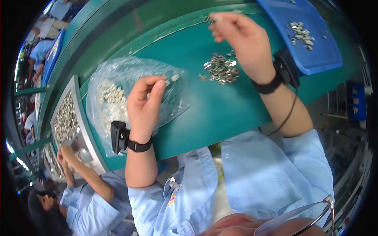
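My left hand [142, 108] is over a clear plastic bag [177, 96], thumb and forefinger drawn together. What they pinch, if anything, is too small to make out. Small whitish parts [112, 94] lie in a heap at the bag's left side, and a few loose ones [174, 78] are beside my fingertips. Farther off to the right, my right hand [250, 43] is raised beyond a pile of small shiny metal pieces [222, 70]. Its fingers are closed in a pinch, with something thin near the tips that I cannot identify. Both wrists wear black straps with small boxes.
A blue tray [325, 59] with small metal parts stands at the far right of the green table [189, 133]. At left, a metal-framed tray [88, 137] holds many silvery parts. A co-worker's hands [65, 155] reach over it. A cable hangs from my right wrist.
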`<state>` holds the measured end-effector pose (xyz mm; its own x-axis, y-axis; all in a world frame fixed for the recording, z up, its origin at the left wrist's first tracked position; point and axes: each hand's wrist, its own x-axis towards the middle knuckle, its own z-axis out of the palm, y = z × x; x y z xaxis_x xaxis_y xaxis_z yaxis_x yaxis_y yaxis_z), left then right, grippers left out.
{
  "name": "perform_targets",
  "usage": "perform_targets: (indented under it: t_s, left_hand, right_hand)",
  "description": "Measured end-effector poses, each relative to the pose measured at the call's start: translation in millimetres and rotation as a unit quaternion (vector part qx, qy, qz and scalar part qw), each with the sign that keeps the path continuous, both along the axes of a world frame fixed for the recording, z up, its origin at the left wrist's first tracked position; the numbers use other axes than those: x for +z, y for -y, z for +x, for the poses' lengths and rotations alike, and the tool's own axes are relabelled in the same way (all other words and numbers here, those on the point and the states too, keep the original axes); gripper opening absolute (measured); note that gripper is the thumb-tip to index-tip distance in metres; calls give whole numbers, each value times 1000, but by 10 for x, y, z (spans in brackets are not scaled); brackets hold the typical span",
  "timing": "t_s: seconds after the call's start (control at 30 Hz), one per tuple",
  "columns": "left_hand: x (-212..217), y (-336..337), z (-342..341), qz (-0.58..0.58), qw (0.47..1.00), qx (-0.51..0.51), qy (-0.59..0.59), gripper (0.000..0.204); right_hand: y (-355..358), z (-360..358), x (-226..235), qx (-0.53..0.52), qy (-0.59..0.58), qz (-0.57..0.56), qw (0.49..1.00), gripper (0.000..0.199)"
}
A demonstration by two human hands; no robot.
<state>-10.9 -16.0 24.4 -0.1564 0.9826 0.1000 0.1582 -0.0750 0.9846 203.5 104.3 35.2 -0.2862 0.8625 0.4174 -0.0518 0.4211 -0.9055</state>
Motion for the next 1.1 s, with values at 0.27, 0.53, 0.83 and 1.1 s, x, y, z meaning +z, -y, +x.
perform_targets:
  t_s: [0.27,0.53,0.83,1.1]
  left_hand:
    - [-129,-53,-7,-14,992,-11,-123,13]
    - [-150,-58,-27,-33,982,-39,-184,16]
    - [-98,-47,-17,-46,980,-42,-186,16]
    - [-192,-161,73,75,928,3,-364,21]
  right_hand:
    - [-753,822,-43,-212,-472,-200,832,30]
    - [-335,230,-66,109,224,-75,966,23]
    - [40,-34,-93,148,448,113,874,20]
    - [91,-23,-114,148,426,143,881,20]
